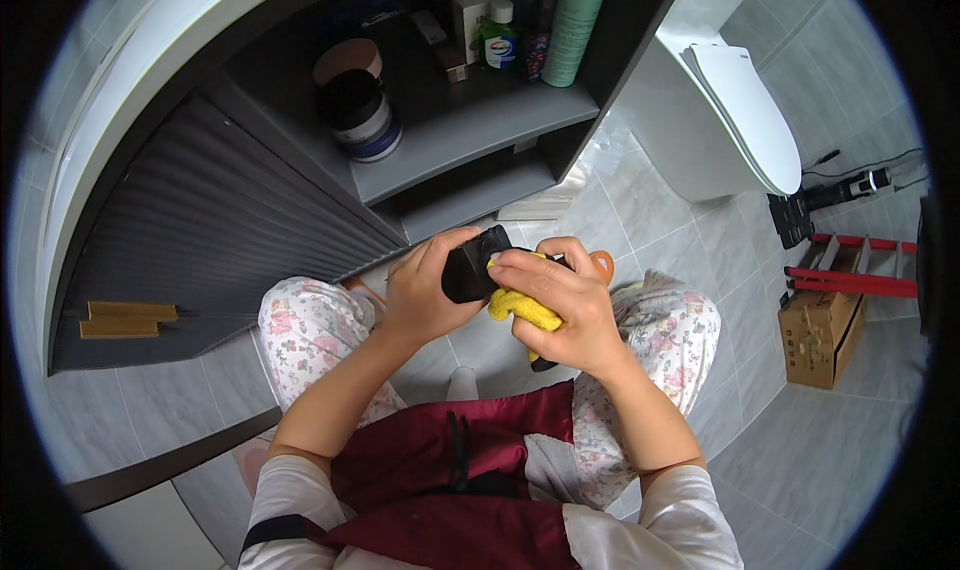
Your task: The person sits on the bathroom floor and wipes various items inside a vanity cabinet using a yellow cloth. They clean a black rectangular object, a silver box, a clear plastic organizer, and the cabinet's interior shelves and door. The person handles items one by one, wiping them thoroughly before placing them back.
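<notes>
The left hand (425,295) curls its fingers around a small black box-shaped object (472,268), gripping it from the side, held above the person's knees and the grey tiled floor (800,450). The right hand (560,305) is closed on a crumpled yellow cloth (520,308), pressing it against the black object. Ahead stands a dark grey cabinet shelf (470,135) holding bottles and stacked round jars; a white toilet (725,100) stands to the right.

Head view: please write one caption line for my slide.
Left hand holds a small black box-shaped object while right hand presses a yellow cloth against it.
</notes>
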`<state>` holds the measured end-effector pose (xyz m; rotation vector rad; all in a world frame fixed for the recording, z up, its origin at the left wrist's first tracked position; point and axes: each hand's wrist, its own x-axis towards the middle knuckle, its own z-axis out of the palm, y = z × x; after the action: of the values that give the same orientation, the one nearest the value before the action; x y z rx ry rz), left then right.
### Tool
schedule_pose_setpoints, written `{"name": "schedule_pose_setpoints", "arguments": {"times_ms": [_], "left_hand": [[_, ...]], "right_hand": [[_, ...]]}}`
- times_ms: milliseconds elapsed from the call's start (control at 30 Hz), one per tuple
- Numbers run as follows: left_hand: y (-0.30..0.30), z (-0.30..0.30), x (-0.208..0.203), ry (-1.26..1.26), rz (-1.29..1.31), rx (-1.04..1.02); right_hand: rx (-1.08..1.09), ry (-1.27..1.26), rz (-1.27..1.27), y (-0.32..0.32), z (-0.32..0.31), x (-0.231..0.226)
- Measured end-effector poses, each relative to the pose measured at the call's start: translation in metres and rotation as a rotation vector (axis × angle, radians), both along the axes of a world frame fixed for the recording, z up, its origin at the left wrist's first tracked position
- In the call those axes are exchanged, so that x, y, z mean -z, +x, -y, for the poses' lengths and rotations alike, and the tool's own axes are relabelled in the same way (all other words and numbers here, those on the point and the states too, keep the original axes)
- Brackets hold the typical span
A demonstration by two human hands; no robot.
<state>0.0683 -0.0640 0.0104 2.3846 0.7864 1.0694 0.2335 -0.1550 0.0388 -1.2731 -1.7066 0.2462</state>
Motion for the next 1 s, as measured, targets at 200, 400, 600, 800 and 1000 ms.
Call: {"name": "schedule_pose_setpoints", "arguments": {"times_ms": [200,400,600,800,1000], "left_hand": [[0.0,0.002,-0.005,-0.084,0.007,-0.015],[0.005,0.008,-0.011,-0.092,0.021,0.038],[0.01,0.01,-0.015,-0.085,0.05,0.03],[0.006,0.008,-0.009,-0.042,0.012,0.069],[0.008,0.004,-0.011,-0.043,0.028,0.046]], "right_hand": [[-0.028,0.029,-0.015,-0.001,-0.002,-0.001],[-0.289,-0.109,-0.381,0.024,-0.001,-0.003],[-0.083,0.051,-0.234,0.014,-0.001,-0.013],[-0.218,-0.108,-0.223,0.024,0.0,-0.014],[-0.105,0.066,-0.139,0.02,0.0,-0.019]]}}
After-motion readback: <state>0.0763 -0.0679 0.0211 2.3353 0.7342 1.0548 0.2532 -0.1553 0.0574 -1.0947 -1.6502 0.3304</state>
